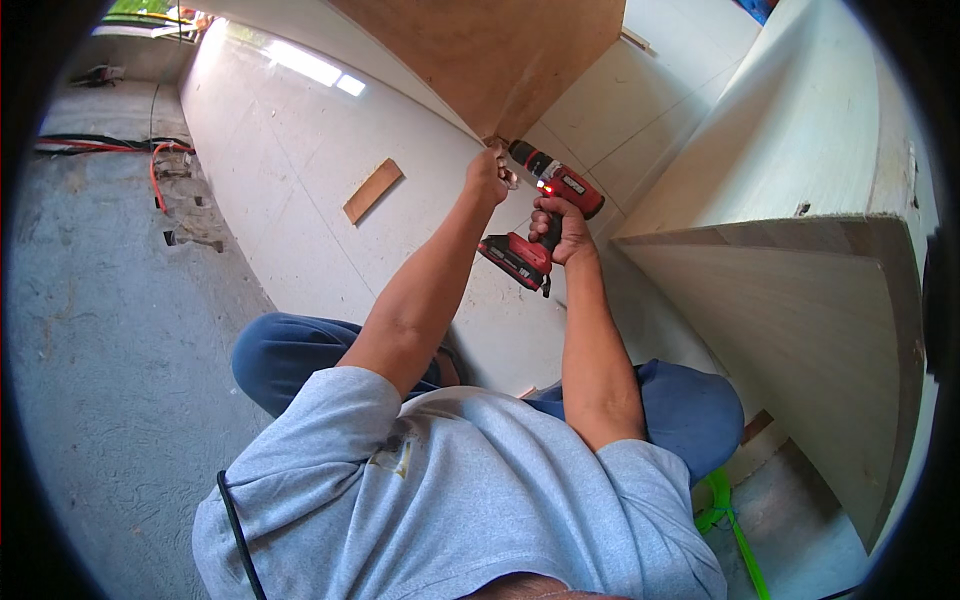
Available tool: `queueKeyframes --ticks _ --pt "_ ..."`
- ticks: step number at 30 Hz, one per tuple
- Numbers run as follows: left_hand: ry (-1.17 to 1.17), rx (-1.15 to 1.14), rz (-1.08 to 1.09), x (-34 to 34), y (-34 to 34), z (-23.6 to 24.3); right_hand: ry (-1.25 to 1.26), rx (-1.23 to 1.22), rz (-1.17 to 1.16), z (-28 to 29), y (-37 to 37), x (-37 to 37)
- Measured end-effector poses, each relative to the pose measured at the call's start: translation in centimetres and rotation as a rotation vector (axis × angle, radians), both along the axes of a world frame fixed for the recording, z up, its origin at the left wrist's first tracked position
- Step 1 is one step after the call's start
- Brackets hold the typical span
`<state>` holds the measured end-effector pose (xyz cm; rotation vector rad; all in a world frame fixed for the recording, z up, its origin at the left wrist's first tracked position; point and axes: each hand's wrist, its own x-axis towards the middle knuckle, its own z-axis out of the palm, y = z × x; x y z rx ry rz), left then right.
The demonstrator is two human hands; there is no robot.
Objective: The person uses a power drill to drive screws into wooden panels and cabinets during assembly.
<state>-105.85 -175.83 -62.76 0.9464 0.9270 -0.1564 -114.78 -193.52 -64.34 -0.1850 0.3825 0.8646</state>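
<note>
My right hand (565,228) is wrapped round the grip of a red and black cordless drill (572,188), whose small light is lit. The drill's chuck points up and left toward the lower corner of a brown wooden panel (510,60). Close to that corner and beside the chuck is my left hand (489,177), its fingers curled together. What those fingers hold, if anything, is too small to make out. The battery end of the drill hangs low, just above the pale tiles.
A small wood offcut (373,191) lies on the pale tiled floor (300,180) to the left. At the right stands a large plywood cabinet piece (770,300). A green strap (735,525) lies at the lower right. Rough grey concrete (120,330) with cables (110,146) borders the tiles.
</note>
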Motion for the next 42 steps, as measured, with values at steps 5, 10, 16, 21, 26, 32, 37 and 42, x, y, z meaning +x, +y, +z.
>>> queueKeyframes --ticks 5,10,16,21,26,32,37,42 --pt "0.025 0.070 0.057 0.4 -1.8 -0.5 -0.017 -0.009 -0.014 -0.9 -0.8 -0.3" --pt "-0.043 0.048 0.087 1.2 -2.2 -0.8 -0.022 -0.021 0.012 -0.1 -1.2 0.1" --pt "0.054 0.190 0.108 1.7 -3.2 -0.2 -0.017 -0.040 -0.019 -0.1 -1.3 -0.4" --pt "-0.031 0.196 -0.101 1.4 -3.6 -1.4 -0.012 -0.057 -0.079 -1.5 -2.3 -1.4" --pt "-0.047 0.182 -0.074 1.5 -1.8 -2.7 -0.063 -0.082 -0.076 -1.1 -2.2 -1.3" --pt "-0.192 -0.250 -0.198 -2.2 -0.4 -2.5 -0.150 -0.154 -0.169 -0.8 -2.2 1.5" --pt "-0.311 -0.300 -0.336 -0.7 0.2 -0.8 -0.140 -0.288 -0.206 -0.5 -2.8 4.3" --pt "-0.220 -0.072 -0.377 3.4 -1.3 -1.3 -0.119 -0.203 -0.222 -1.6 -1.6 4.8"
